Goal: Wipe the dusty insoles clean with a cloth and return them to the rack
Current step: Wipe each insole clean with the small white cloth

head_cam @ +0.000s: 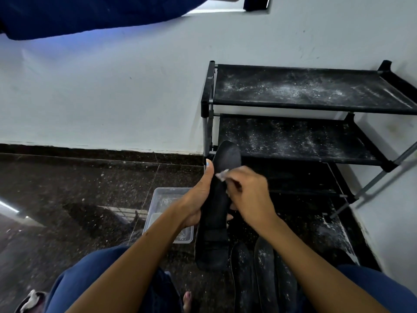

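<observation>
My left hand grips a long black insole around its middle, thumb up along its left edge, toe end pointing away from me. My right hand holds a small pale cloth bunched in its fingers and presses it on the insole's upper part. Two more dark insoles speckled with white dust lie on the floor below, between my knees. The black shoe rack stands just beyond, against the wall, its fabric shelves dusted white.
A clear plastic tub sits on the dark speckled floor left of my hands. White dust lies on the floor at the rack's right foot. A pale wall runs behind. My blue-clad knees fill the bottom corners; a rag lies bottom left.
</observation>
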Tool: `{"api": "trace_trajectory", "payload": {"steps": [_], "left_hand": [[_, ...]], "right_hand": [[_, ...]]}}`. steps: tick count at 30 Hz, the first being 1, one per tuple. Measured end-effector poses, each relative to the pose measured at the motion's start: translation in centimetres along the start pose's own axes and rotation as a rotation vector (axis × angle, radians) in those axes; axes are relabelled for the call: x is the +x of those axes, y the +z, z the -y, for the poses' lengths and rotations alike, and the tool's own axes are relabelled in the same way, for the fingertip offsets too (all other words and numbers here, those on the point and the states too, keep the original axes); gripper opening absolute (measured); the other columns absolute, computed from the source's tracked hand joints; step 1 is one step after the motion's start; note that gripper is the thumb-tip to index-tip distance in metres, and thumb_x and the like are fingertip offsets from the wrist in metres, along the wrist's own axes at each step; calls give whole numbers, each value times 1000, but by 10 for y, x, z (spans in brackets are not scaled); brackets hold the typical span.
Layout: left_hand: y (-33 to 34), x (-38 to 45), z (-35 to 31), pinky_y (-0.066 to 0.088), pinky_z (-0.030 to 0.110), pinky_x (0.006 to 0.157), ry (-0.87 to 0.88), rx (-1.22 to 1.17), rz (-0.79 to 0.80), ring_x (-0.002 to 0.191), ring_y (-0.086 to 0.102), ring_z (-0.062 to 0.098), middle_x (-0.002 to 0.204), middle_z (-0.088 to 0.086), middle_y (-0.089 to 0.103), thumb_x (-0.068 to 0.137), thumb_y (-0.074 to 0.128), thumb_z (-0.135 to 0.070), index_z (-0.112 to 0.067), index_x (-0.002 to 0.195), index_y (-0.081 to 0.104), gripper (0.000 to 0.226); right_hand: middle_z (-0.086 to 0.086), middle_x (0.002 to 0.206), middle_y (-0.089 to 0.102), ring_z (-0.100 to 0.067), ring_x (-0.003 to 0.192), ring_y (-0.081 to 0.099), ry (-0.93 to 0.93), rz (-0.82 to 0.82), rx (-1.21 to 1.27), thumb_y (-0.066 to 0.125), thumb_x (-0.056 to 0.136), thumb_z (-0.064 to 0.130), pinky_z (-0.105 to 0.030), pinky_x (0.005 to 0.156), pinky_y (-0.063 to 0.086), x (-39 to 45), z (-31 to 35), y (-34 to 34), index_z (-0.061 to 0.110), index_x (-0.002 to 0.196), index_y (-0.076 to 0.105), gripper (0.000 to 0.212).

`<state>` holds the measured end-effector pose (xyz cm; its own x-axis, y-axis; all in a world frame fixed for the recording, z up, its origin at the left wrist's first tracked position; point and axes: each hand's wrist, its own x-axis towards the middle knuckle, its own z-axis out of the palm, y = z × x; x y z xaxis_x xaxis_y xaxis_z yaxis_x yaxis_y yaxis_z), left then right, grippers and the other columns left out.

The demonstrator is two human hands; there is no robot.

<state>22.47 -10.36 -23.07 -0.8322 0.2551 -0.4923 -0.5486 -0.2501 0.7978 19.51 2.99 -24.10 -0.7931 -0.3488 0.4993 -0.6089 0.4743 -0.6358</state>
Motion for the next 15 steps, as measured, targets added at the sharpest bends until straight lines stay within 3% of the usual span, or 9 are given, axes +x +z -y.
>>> {"api": "trace_trajectory", "payload": {"steps": [3, 6, 9, 13, 15], "left_hand": [[2, 0, -2, 54, 42, 80, 13, -35, -50, 89, 62, 31, 104, 22, 61, 80, 22, -77, -5, 110, 64, 88], [6, 1, -4, 54, 42, 79, 19, -23, -73, 79, 64, 26, 91, 17, 66, 83, 21, -75, -10, 101, 67, 81], [8, 1, -6, 54, 42, 81, 25, -16, -123, 80, 65, 25, 91, 16, 67, 84, 21, -74, -10, 96, 69, 81], [7, 5, -5, 59, 28, 61, 65, -78, -229, 67, 70, 20, 79, 12, 72, 87, 27, -69, -12, 69, 77, 78], [8, 5, -7, 58, 36, 72, 74, -80, -206, 78, 69, 24, 90, 16, 71, 86, 24, -71, -11, 88, 75, 79]], "right_hand": [[-3, 92, 69, -14, 85, 65, -26, 73, -34, 60, 79, -4, -24, 80, 52, -2, 1, 4, 9, 91, 72, 21], [-3, 90, 68, -14, 79, 65, 109, -8, -78, 59, 82, -2, -29, 73, 54, 3, -5, 0, 11, 92, 72, 20], [-5, 88, 68, -18, 79, 64, 67, 32, -119, 59, 82, 1, -36, 72, 54, 3, -3, 1, 10, 89, 72, 17], [-3, 89, 67, -19, 85, 63, -10, 183, -118, 58, 83, 5, -37, 75, 53, -4, 3, 4, 11, 93, 72, 18], [-4, 90, 67, -20, 84, 63, 40, 122, -121, 56, 83, 5, -37, 74, 54, -2, 0, 1, 10, 93, 72, 19]]}}
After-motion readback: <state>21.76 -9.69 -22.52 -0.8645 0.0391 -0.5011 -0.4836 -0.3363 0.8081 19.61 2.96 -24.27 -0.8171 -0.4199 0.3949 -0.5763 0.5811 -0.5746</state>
